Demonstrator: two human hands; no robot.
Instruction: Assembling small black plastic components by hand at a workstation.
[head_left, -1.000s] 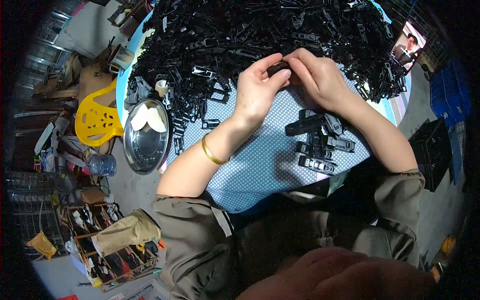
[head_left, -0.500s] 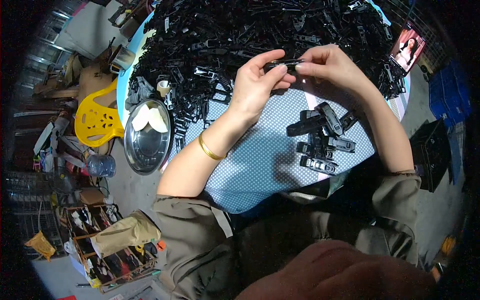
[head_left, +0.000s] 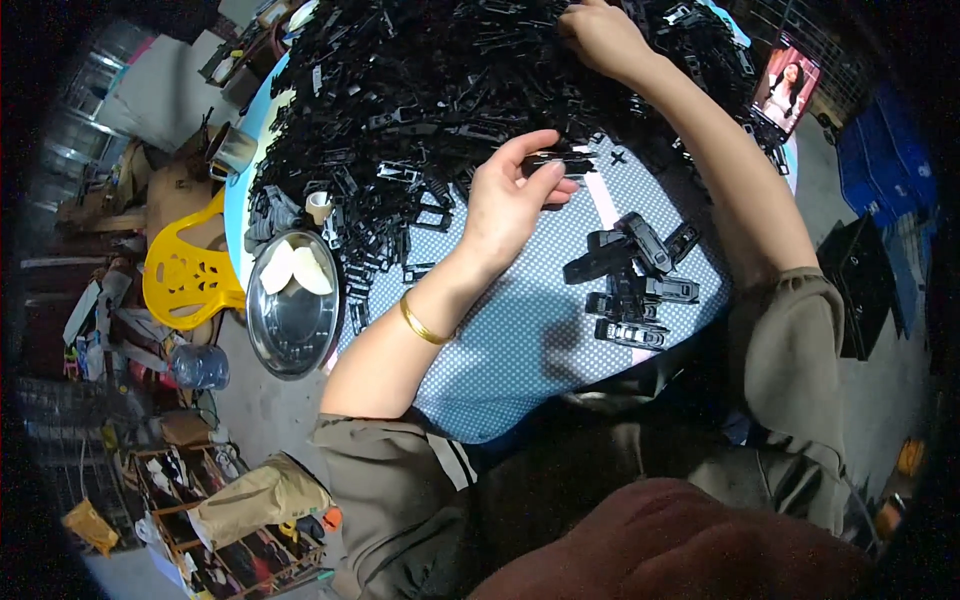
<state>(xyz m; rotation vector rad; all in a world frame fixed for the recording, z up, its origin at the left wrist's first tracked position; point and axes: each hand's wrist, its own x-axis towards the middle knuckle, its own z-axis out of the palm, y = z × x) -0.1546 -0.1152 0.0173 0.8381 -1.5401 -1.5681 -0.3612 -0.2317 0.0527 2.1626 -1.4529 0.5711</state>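
Note:
My left hand (head_left: 508,205), with a gold bangle on its wrist, pinches a slim black plastic clip-like part (head_left: 562,160) between thumb and fingers. It hovers over the near border of a large heap of similar black plastic parts (head_left: 450,90). My right hand (head_left: 608,42) reaches far into the heap near the upper picture edge. Its fingers are curled downward, and what they grip, if anything, is hidden. Right of my left hand, a small separate group of black parts (head_left: 650,245) lies on a blue dotted cloth (head_left: 510,325).
Left on the table, white slices (head_left: 312,270) lie in a round metal dish (head_left: 252,325) beside a tape roll (head_left: 318,207) and a metal mug (head_left: 232,150). A lit screen (head_left: 787,88) stands at the far right. Beyond are a yellow chair (head_left: 165,270) and blue crates (head_left: 885,165).
My right hand has let go of the part both hands were on and moved away, up into the heap. My left hand keeps the part in nearly the same place.

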